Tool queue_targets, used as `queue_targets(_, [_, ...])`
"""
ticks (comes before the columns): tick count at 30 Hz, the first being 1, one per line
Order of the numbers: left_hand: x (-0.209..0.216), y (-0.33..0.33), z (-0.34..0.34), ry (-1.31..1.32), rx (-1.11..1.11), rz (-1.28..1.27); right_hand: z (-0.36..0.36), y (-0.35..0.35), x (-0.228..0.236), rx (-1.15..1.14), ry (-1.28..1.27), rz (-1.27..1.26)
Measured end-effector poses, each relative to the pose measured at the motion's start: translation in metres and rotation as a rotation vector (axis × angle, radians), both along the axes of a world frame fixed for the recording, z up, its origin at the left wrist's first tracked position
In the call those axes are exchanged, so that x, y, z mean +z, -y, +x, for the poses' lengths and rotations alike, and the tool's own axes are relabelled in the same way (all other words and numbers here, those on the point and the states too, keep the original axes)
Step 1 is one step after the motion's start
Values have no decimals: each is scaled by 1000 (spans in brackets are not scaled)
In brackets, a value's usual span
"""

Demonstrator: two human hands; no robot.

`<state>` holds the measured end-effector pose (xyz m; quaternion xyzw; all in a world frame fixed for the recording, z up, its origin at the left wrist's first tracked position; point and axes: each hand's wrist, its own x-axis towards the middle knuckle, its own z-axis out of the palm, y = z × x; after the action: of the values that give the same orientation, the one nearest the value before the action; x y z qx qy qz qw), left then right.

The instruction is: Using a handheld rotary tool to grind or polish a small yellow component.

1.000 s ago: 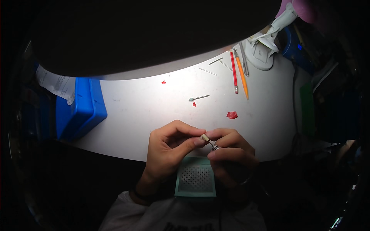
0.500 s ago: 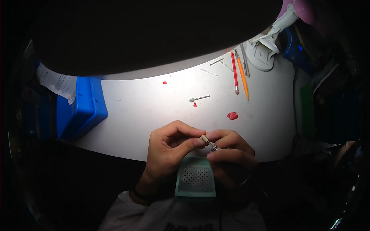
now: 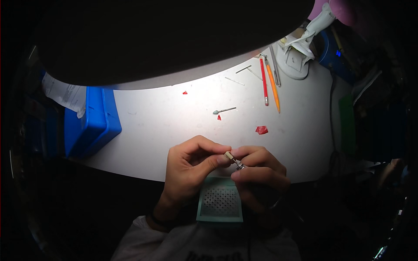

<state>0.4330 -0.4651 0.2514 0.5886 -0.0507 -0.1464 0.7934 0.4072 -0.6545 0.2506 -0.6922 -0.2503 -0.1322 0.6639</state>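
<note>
My left hand pinches a small cream-coloured block between thumb and fingertips. My right hand is closed on a rotary handpiece, whose metal nose shows between the fingers; the rest of its body is mostly hidden in the hand and shadow. A thin bit in the nose reaches the block, and the right fingertips come close to the left ones there. Just below both hands is a pale green box with a perforated metal grille.
On the white table lie a mounted grinding bit, red scraps, thin metal rods, a red pencil and an orange one. A blue bin stands left, a white stand far right. A dark lamp hood overhangs the back.
Both hands hold nearly the same pose, with the block and handpiece still together. The whole view has shifted very slightly.
</note>
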Motion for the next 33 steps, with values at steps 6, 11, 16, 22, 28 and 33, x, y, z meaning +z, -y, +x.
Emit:
queue_targets(6, [1,1,0,13,3,27,0,2,-1,14,7,-19])
queue_targets(11, [0,1,-2,25,9,27,1,2,-6,10,42,-22])
queue_targets(16, [-2,0,-2,36,13,41,0,2,-6,7,36,-30])
queue_targets(22, [-2,0,-2,51,15,39,2,3,-4,20,39,-27])
queue_targets(28, [0,2,-2,32,8,-13,-1,-3,2,-52,-34,27])
queue_targets(33, [0,2,-2,43,14,38,0,0,-1,-22,-3,-2])
